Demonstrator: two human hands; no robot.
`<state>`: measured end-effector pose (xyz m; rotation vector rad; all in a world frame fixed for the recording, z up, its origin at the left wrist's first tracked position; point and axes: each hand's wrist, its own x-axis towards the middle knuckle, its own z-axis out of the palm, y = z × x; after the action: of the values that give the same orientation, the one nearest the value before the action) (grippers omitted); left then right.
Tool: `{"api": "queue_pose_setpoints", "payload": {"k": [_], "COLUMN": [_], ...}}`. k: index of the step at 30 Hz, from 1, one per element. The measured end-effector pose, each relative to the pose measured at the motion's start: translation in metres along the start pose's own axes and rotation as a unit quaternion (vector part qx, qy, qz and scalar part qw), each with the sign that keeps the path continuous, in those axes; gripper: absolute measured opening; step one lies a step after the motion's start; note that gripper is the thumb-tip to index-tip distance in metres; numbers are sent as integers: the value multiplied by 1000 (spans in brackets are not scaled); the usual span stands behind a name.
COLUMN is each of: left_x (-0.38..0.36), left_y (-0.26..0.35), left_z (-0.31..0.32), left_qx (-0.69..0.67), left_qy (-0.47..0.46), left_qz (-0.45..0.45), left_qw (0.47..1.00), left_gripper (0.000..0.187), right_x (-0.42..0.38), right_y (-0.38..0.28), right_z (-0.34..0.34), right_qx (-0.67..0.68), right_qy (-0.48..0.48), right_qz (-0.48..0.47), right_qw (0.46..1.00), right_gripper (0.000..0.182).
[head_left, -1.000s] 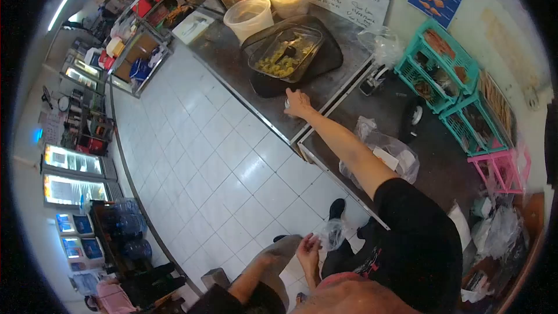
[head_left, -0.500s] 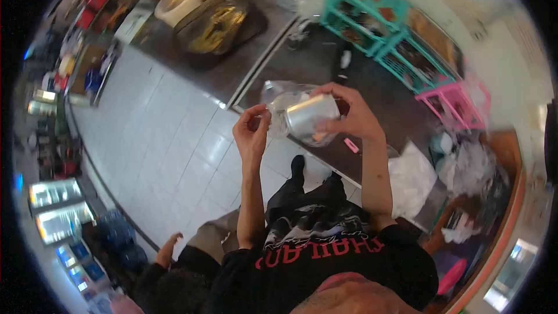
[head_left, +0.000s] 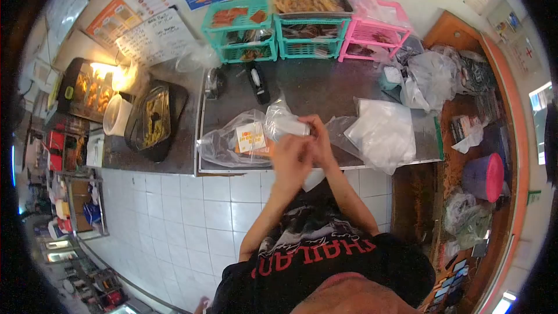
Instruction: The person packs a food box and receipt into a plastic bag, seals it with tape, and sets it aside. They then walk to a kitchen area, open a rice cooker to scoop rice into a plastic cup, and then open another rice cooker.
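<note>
At the counter's front edge, my right hand is curled with its fingertips at the near end of a silver cylindrical container. Clear plastic film covers the container's far end. Blurred by motion, my left hand crosses close in front of the right one, its fingers bent inward; what they pinch is hidden. Just left of the container lies a clear plastic bag holding a card with orange print. Below the hands a small white piece shows.
Stacked clear bags lie at right. A black stapler-like tool rests behind. Teal baskets and a pink rack line the wall. A black tray of food and a white tub stand left.
My view has turned to face the counter squarely. My hands have come together; the left moved from the film's far side to beside the right hand. The bag with the card shows now.
</note>
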<state>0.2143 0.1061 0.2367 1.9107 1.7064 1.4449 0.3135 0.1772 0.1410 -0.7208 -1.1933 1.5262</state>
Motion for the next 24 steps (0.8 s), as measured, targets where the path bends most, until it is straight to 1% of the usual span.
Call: {"api": "queue_pose_setpoints", "payload": {"k": [1,2,3,4,6,7,8,10,11,12,15,18,21,22,24], "left_x": [-4,-12,-21,-30,-50,-59,-65,-52,-45,-42,-36,-45,-51,-50,-38], "left_y": [12,24,33,41,47,46,40,46,48,45,50,56,63,60,48], "left_z": [14,25,35,43,57,64,72,67,66,70,71,78,80,79,83], "left_qx": [-6,-11,-47,-85,-97,-105,-136,-151,-158,-170,-156,-183,-210,-214,-225], "left_qy": [-30,-60,-99,-138,-173,-192,-207,-192,-183,-190,-166,-180,-228,-206,-165], "left_qz": [18,33,37,38,65,78,55,50,46,38,50,52,45,40,31], "left_qw": [999,998,993,986,978,973,967,969,969,966,973,965,950,954,960], "left_gripper": [20,22,24,26,28,28,29,31,31,33,32,30,26,26,25], "right_x": [-11,-11,-12,-10,-14,-17,-17,-23,-32,-41,-38,-28,-17,-15,-18], "right_y": [11,25,40,57,39,17,-2,19,14,9,24,52,79,90,119], "right_z": [-1,0,1,5,11,6,0,-34,-33,-32,-44,-59,-64,-75,-109], "right_qx": [60,79,97,72,48,50,51,-2,133,265,215,166,-34,-248,-185], "right_qy": [51,87,122,146,186,201,214,151,167,181,152,118,146,98,-3], "right_qz": [39,40,39,1,2,39,74,93,76,58,88,127,67,67,111], "right_qw": [996,992,987,987,981,978,973,984,974,946,961,971,986,961,976], "right_gripper": [55,54,53,55,54,51,49,53,55,57,57,58,30,31,37]}}
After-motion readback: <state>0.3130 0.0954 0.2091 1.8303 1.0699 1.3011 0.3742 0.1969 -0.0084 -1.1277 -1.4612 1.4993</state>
